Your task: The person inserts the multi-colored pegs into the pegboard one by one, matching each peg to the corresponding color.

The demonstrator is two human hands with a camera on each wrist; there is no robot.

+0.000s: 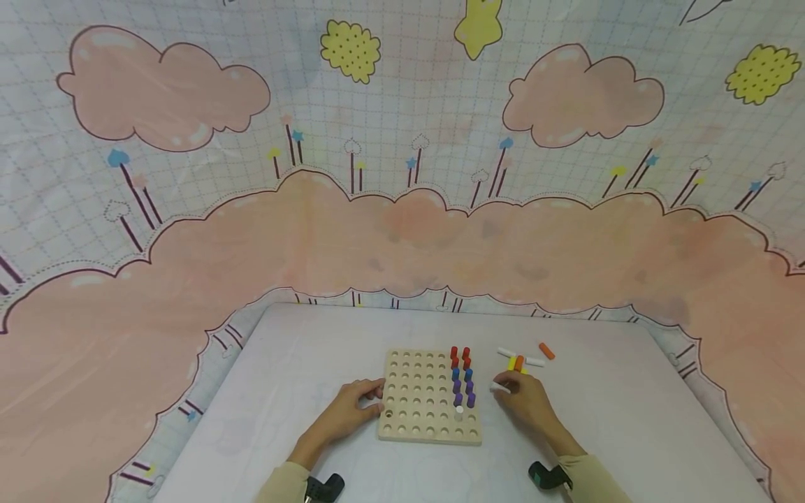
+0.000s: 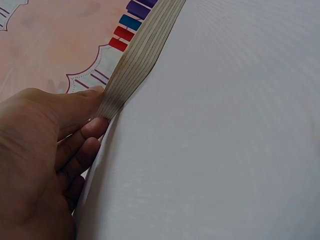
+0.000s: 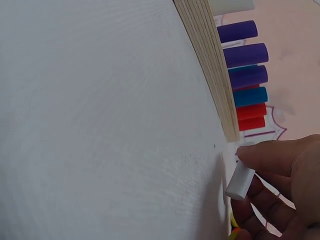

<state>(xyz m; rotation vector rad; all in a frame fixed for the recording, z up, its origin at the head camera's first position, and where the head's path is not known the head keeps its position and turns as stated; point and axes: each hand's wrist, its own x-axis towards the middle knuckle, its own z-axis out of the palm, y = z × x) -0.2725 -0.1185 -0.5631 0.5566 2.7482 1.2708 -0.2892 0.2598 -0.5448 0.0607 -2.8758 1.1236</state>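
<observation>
A wooden pegboard [image 1: 423, 395] lies on the table, two columns of red, blue and purple pegs [image 1: 457, 386] along its right side and one white peg [image 1: 459, 413] below them. The left hand [image 1: 352, 409] holds the board's left edge; in the left wrist view the thumb and fingertips of this hand [image 2: 55, 135] touch its layered side [image 2: 142, 52]. Right of the board, the right hand [image 1: 528, 402] pinches a white peg [image 1: 499, 387], seen between thumb and fingers of the hand [image 3: 280, 185] in the right wrist view as a white cylinder [image 3: 241, 180].
Beyond the right hand lie loose white pegs [image 1: 534, 362], yellow pegs [image 1: 512, 364] and orange pegs [image 1: 546, 351] on the white table [image 1: 302, 349]. A patterned cloth [image 1: 402, 237] hangs behind the table.
</observation>
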